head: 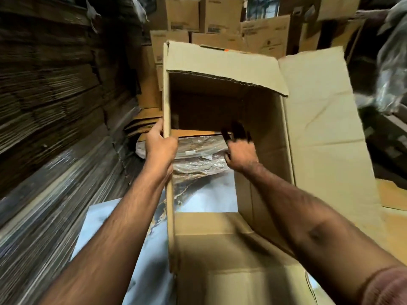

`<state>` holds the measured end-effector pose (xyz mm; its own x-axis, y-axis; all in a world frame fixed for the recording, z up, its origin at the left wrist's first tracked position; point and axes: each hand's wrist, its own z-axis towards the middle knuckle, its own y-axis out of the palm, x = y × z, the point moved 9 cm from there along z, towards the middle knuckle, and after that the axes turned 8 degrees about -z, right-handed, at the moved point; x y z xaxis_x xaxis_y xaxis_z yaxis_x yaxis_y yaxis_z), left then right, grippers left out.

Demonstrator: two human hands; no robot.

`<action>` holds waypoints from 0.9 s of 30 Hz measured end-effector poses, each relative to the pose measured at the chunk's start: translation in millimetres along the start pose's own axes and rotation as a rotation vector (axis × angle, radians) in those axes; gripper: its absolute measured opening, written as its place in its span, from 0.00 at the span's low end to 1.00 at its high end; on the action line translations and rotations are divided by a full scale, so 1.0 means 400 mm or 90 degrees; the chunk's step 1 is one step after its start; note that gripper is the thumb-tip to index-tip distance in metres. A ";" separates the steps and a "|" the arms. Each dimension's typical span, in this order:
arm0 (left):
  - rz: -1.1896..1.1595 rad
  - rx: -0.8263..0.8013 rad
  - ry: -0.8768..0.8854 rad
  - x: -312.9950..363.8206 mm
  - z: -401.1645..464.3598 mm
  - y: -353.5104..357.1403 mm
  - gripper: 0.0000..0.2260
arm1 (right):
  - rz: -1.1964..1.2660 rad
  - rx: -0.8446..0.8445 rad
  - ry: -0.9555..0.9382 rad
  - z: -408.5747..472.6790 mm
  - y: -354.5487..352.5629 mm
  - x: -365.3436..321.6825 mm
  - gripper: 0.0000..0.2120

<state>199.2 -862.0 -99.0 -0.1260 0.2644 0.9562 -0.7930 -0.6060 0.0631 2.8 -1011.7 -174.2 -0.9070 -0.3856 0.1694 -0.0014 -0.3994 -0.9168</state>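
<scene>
Seen from my own head, looking down along both bare forearms; a large cardboard box (271,128) stands open in front of me, in the middle of the view, its flaps spread outward; my left grip (161,146) is closed round the edge of the box's left wall, thumb on the outside, fingers curled over the edge; my right grip (240,150) reaches inside the box near its right wall, fingers pointing forward into deep shadow, dark and blurred, so I cannot tell whether they are wide or holding anything; the far flap (220,60) leans over the opening; the right flap (319,119) lies folded out flat; the near flap (220,238) spreads toward me beneath my right forearm; through the box's open middle a plastic-wrapped bundle (198,155) shows between my two grips, and nearer me a pale marbled sheet (204,194) lies under it; on the left rise tall stacks of flattened cardboard (55,84), some wrapped in shiny film; behind the box, printed cartons (182,14) are piled high.
</scene>
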 end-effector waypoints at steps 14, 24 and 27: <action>-0.033 0.143 -0.114 -0.064 0.074 -0.057 0.21 | 0.003 -0.001 -0.104 0.102 -0.096 -0.041 0.23; -0.137 0.282 -0.212 -0.125 0.105 -0.112 0.16 | -0.185 0.250 -0.129 0.001 -0.280 -0.091 0.22; -0.186 0.365 -0.247 -0.158 0.081 -0.150 0.19 | -0.167 0.242 0.018 0.004 -0.334 -0.011 0.35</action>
<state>274.3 -866.6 -153.9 0.3456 0.2555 0.9029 -0.3135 -0.8755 0.3677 7.7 -958.0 -52.0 -0.9074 -0.2102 0.3638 -0.0827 -0.7596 -0.6451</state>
